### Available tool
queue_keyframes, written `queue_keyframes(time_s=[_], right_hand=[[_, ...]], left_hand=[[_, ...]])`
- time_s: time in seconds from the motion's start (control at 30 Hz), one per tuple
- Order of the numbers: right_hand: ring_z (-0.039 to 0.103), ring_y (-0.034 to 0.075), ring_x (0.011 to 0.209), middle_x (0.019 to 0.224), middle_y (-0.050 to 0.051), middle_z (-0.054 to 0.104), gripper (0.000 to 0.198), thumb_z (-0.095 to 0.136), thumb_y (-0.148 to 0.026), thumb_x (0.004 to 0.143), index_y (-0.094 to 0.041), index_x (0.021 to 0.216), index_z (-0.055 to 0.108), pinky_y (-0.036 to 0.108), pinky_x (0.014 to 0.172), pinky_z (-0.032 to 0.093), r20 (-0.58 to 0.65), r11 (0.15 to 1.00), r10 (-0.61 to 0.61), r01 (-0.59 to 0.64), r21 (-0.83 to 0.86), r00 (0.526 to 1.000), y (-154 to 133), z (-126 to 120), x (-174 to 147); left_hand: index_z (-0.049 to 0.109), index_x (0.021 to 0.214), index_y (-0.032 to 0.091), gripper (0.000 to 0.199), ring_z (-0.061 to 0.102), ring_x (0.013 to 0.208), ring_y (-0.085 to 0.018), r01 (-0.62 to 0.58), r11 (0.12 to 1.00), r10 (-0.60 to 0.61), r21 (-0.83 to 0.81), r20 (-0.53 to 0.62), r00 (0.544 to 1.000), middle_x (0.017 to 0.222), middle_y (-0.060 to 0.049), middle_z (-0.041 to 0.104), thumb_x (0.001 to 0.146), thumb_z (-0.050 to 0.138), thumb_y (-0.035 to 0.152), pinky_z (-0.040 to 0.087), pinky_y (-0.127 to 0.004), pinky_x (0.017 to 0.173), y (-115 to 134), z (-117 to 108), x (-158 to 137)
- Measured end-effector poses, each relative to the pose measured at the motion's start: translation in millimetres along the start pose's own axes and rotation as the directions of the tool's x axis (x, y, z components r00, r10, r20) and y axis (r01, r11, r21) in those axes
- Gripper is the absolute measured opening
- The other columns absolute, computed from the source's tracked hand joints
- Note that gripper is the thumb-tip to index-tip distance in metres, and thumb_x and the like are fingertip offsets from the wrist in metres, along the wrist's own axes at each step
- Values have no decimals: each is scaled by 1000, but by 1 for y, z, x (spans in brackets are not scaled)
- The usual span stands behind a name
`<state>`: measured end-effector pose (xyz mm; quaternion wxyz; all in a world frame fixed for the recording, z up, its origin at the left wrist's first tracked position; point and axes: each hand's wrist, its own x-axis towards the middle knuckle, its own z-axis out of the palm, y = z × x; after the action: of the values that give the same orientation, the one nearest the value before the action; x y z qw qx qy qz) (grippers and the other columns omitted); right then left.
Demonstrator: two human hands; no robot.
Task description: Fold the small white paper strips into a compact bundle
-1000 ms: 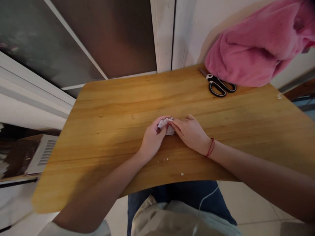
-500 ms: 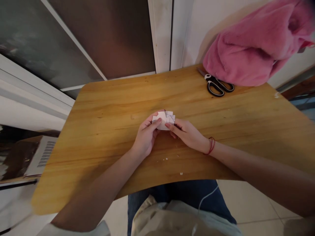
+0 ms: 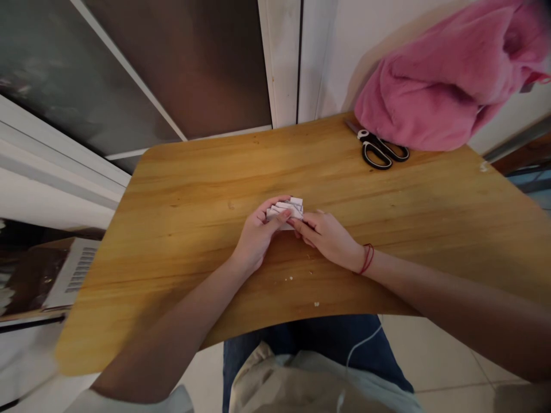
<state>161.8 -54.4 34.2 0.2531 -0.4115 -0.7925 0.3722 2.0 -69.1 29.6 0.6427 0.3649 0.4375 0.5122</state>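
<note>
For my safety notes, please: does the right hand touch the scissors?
Apart. The head view shows wooden tabletop between the right hand, which is at the white paper, and the scissors, lying farther back.

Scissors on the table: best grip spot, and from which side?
Probably the nearer handle loop, coming from the wearer's side: the scissors lie flat, handles toward the wearer, and that loop sits clear. The blades point away, and the pink cloth crowds the far side.
</note>
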Motion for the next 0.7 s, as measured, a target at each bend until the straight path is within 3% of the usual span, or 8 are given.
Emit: queue_keyframes(time_s=[0.13, 0.4, 0.7], right_hand=[[43, 9, 47, 47, -4, 47, 52, 37, -51, 98, -18, 61, 53, 26, 59, 32, 12, 1000, -11, 11, -12, 1000, 1, 0, 0], [45, 9, 47, 47, -4, 47, 52, 40, -52, 97, -18, 60, 55, 25, 59, 34, -3, 999, -5, 6, 47, 1000, 1, -2, 1], [40, 8, 45, 46, -5, 43, 54, 41, -55, 95, -18, 58, 50, 24, 52, 32, -64, 977, 113, -99, 187, 991, -1, -2, -4]], left_hand=[[71, 100, 19, 29, 65, 77, -11, 60, 998, -60, 4, -18, 998, 89, -3, 73, 73, 76, 28, 50, -25, 77, 0, -3, 2], [72, 102, 20, 26, 66, 80, -13, -37, 999, 36, -8, -26, 999, 92, -4, 74, 82, 67, 35, 51, -24, 75, -3, -2, 1], [68, 95, 17, 18, 69, 89, -16, -146, 986, 122, -79, -256, 959, 94, -6, 73, 82, 66, 28, 55, -30, 83, 8, -22, 11]])
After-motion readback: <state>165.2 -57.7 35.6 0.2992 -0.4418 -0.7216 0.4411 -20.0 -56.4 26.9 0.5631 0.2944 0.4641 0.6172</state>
